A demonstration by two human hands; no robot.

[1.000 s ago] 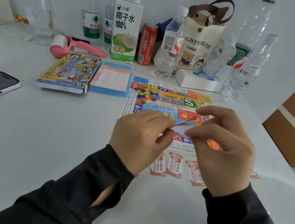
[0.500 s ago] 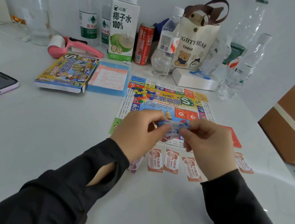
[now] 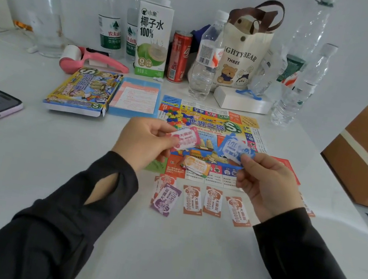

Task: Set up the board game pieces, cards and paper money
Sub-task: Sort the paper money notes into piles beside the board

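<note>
Paper money is split between both hands above the game board [image 3: 207, 125], which lies flat on the white table [image 3: 159, 245]. The left hand [image 3: 145, 142] pinches a pink note [image 3: 184, 139] between thumb and curled fingers. The right hand [image 3: 269, 181] pinches a blue note [image 3: 235, 148] the same way. The two notes are apart. A small pile of notes with an orange one on top [image 3: 196, 165] rests on the board's near edge, between the hands. Three orange notes [image 3: 212, 204] lie in a row on the table just in front of the board, with a purple note [image 3: 165, 200] at the row's left end, overlapping another orange one. Small coloured pieces [image 3: 175, 115] sit in a heap on the board's far left part. The game box [image 3: 81, 90] and a printed sheet [image 3: 136, 99] lie left of the board.
</note>
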